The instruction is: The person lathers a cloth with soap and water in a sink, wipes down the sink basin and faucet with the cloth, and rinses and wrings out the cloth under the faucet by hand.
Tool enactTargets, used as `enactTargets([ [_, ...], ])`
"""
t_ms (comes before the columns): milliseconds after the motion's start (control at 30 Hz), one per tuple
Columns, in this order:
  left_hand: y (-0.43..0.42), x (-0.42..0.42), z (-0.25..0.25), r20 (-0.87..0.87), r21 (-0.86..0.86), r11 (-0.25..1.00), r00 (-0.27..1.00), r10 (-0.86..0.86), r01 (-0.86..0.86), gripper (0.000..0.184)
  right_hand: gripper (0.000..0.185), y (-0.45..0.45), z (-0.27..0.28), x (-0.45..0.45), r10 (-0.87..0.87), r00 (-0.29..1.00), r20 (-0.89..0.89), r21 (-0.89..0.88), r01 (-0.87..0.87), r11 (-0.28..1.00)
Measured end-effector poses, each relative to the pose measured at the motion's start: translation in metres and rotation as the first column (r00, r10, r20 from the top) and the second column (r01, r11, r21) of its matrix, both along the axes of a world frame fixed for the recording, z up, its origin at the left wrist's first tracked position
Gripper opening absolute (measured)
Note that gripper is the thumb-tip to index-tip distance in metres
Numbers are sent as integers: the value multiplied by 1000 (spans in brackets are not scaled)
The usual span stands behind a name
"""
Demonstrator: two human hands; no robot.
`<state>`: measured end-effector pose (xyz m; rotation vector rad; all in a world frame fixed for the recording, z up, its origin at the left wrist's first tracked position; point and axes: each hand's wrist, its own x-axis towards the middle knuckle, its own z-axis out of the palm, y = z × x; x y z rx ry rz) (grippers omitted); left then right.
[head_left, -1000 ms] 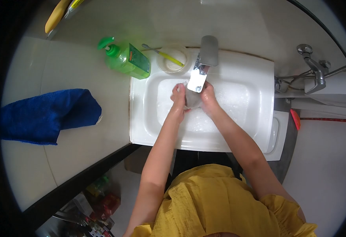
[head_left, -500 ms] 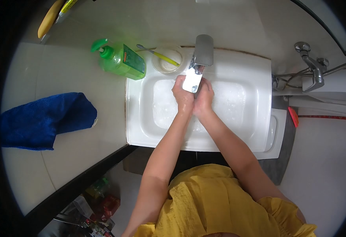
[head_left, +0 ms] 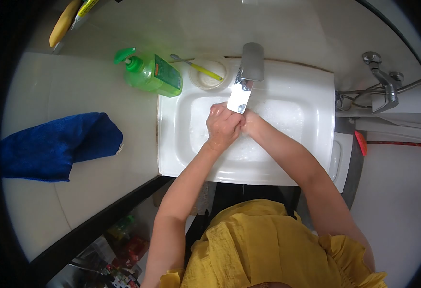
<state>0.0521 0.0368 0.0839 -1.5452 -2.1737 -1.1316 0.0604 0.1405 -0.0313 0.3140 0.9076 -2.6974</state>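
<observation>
Under the chrome faucet (head_left: 240,98), my two hands are together over the white sink (head_left: 166,144). My left hand (head_left: 223,127) has its back turned up and its fingers curled around the fingers of my right hand (head_left: 251,123). The right hand reaches in from the right. Its fingers are mostly hidden beneath the left hand and the faucet spout. Both look wet, with some whitish foam or water in the basin below.
Behind the sink's left corner stand a green pump bottle (head_left: 155,77) and a round container (head_left: 205,79) with a toothbrush (head_left: 205,71) across it. A blue towel (head_left: 61,146) lies on the left counter. Another mixer tap (head_left: 385,86) is on the right wall.
My left hand has turned its back upward and moved over the right hand's fingers. Before, the two hands were side by side under the spout. The view has shifted slightly.
</observation>
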Motion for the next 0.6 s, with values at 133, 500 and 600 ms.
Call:
enactTargets([
  [133,-12,4,0,131,45,990,983,129,-136,16,17,2,67,-15,80,996,27,272,-84,959],
  [500,-33,21,-24,620,-38,950,738,266,-310,48,32,15,123,11,6,983,184,524,-103,845],
  [600,-19,17,-27,906,-94,975,390,167,-201,47,29,25,89,26,-314,947,-65,738,258,624],
])
